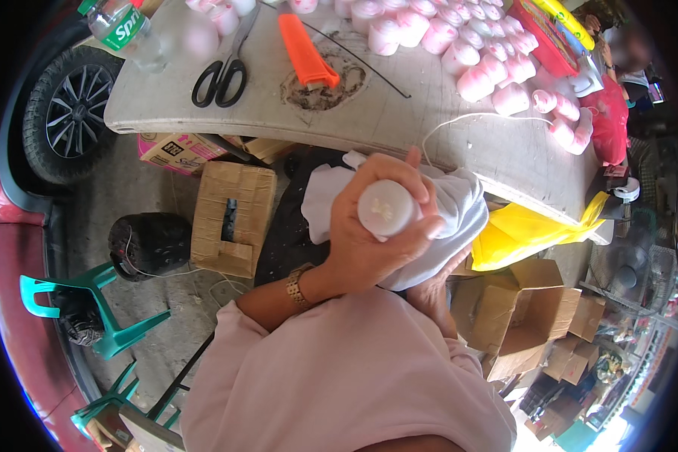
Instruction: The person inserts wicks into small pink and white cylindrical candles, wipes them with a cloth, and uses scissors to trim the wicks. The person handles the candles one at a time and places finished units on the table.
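Observation:
My left hand (380, 252), with a gold-coloured watch on its wrist, is wrapped round a white cylinder (384, 209). The round end of the cylinder faces up, with small pale yellowish marks in its middle. Below and behind it a light grey cloth (463, 202) drapes over my lap beside the table edge. My right hand (432, 297) is against the lower side of this cloth; its fingers are mostly hidden. Many small pink-and-white cylinders (474, 83) stand in rows on the far right of the table, some lying on their sides.
On the table (256, 113) lie black-handled scissors (220, 81), an orange-handled tool (305, 53), a thin dark rod (361, 64) and a plastic bottle (124, 34). A yellow bag (516, 237) hangs at the right edge. Cardboard boxes (233, 215) and a green stool (109, 316) stand around me.

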### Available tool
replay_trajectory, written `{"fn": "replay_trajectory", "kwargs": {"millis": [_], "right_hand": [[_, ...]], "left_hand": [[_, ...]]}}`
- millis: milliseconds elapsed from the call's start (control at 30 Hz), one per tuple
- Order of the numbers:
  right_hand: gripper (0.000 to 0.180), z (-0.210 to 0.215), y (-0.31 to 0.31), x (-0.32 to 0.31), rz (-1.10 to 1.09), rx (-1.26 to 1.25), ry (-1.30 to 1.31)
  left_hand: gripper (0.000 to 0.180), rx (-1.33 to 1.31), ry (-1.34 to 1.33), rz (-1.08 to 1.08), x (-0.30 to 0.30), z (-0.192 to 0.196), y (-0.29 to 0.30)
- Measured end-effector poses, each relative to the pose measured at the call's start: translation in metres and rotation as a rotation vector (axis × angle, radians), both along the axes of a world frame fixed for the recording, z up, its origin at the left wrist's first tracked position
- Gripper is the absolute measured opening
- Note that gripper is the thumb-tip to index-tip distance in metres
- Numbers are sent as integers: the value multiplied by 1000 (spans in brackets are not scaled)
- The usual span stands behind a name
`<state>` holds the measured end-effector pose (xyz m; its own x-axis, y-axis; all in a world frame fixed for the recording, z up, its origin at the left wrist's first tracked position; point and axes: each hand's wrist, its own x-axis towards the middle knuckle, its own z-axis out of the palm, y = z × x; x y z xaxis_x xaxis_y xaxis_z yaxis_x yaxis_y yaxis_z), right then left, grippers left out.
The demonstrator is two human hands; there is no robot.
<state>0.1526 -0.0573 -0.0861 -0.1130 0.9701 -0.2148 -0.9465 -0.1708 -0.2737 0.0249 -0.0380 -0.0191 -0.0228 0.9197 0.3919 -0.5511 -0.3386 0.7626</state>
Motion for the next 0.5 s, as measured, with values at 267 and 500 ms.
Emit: {"fn": "replay_trajectory", "kwargs": {"millis": [267, 500], "right_hand": [[50, -18, -2, 13, -37, -93, -8], [60, -28, 2, 15, -11, -131, 92]], "left_hand": [[18, 99, 199, 76, 13, -7, 4], [13, 27, 201, 29, 8, -6, 0]]}}
